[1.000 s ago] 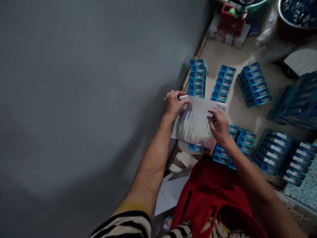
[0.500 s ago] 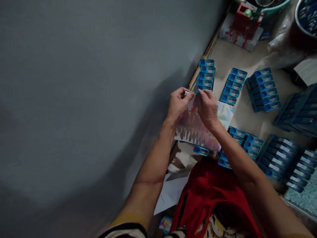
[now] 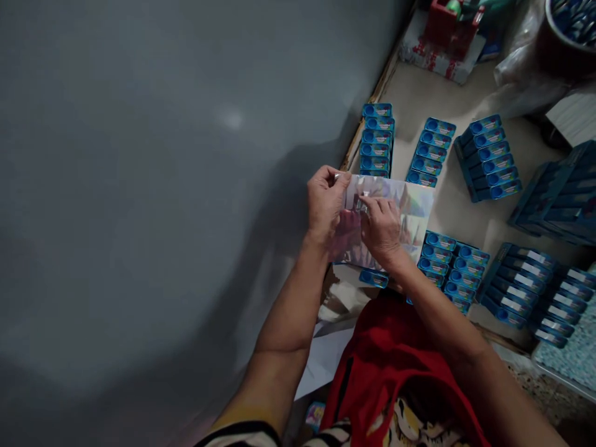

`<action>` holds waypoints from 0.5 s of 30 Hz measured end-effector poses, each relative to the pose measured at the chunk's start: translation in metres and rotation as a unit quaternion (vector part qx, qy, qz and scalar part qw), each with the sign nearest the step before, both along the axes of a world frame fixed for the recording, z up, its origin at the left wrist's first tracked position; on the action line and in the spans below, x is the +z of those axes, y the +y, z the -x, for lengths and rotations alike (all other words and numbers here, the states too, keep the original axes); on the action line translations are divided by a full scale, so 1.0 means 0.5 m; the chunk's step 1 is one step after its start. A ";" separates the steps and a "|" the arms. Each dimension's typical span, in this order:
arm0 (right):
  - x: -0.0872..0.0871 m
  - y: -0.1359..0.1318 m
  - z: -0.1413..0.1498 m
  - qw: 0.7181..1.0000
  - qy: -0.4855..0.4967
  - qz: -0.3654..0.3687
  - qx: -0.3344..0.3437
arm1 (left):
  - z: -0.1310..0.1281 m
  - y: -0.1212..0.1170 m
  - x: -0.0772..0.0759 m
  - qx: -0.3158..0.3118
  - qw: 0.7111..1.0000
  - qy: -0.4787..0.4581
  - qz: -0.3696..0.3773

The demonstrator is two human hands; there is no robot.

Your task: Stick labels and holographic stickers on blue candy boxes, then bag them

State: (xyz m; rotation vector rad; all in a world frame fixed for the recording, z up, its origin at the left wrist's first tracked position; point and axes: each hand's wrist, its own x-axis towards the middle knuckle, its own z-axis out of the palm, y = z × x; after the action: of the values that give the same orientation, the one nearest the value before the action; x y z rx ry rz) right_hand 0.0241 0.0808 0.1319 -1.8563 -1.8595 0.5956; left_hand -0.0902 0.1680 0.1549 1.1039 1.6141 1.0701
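My left hand (image 3: 326,195) pinches the upper left corner of a shiny, rainbow-reflecting sheet (image 3: 416,211) between thumb and fingers. Over the front of that sheet is my right hand (image 3: 382,226), its fingers bent and the fingertips drawn together against the glossy surface. Anything small between those fingertips is too unclear to name. Just beyond the sheet's top edge stands a row of small blue boxes (image 3: 376,138), partly covered by it. Below the sheet's lower edge lies a single blue box (image 3: 374,278).
More rows of blue boxes (image 3: 431,152) stand on the table, some with white strips (image 3: 526,276). A red tape dispenser (image 3: 449,28) and a round container (image 3: 570,46) are at the back. A grey wall (image 3: 162,186) rises at left.
My right hand has moved from the sheet's top edge down onto its front. More of the sheet's upper part now shows. The view has shifted slightly.
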 end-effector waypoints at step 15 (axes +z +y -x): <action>0.031 0.036 -0.021 0.996 -0.016 -0.071 -0.047 | -0.051 -0.009 0.032 -0.018 0.994 0.104 -0.038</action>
State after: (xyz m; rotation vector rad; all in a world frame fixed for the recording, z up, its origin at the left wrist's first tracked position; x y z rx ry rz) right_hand 0.0346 0.0990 0.1476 -1.8564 -1.7743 0.3935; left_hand -0.0649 0.1635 0.1707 1.3274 1.7183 1.0273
